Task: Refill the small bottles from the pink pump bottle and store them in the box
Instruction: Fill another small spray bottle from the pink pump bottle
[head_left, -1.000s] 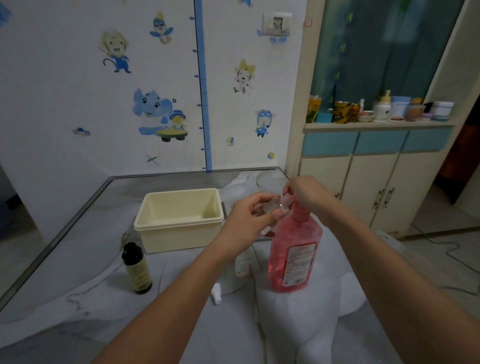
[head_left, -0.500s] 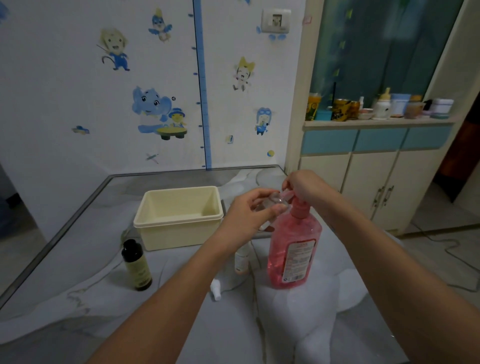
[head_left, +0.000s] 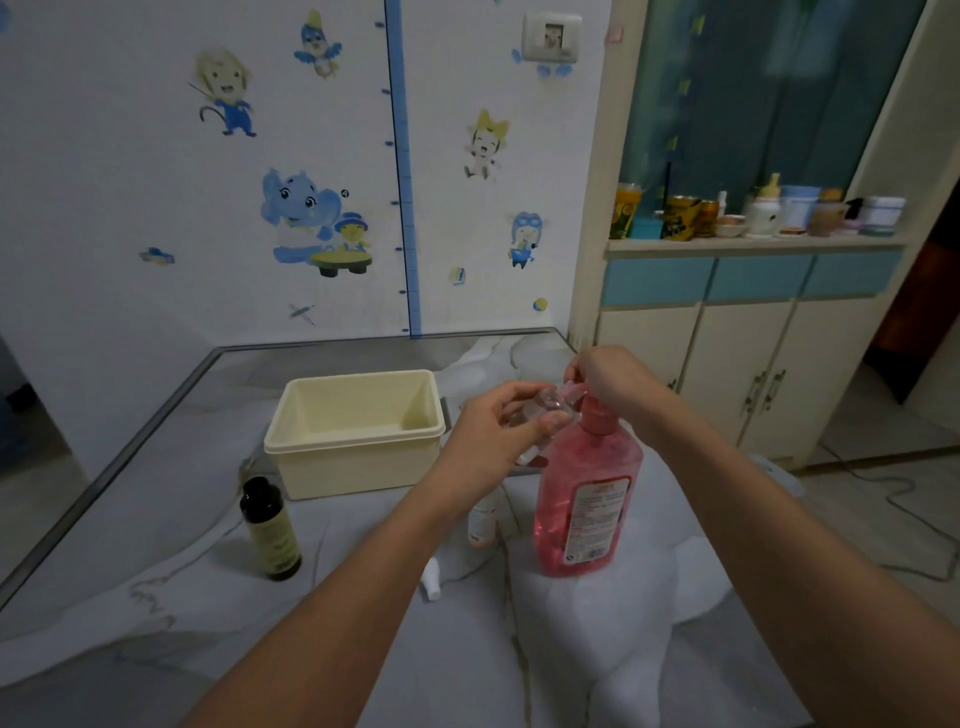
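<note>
Fingers (head_left: 524, 402) of the left hand (head_left: 493, 431) curl round a small clear bottle (head_left: 548, 408), holding it at the spout of the pink pump bottle (head_left: 584, 499); fingers of the right hand (head_left: 610, 382) are bent down over the pump head, clamped on it. Everything else is placed from that pump bottle, which stands upright on the table (head_left: 156, 571). Left of it and a little farther back sits the cream box (head_left: 356, 431), its inside bare as far as can be seen. Well to the left, nearer the table's front, stands a dark bottle (head_left: 270, 530) with a black cap. Just left of its base a small white bottle (head_left: 483, 522) stands half hidden behind the left wrist. Nearer still, left of the base, lies a tiny white cap (head_left: 431, 584).
</note>
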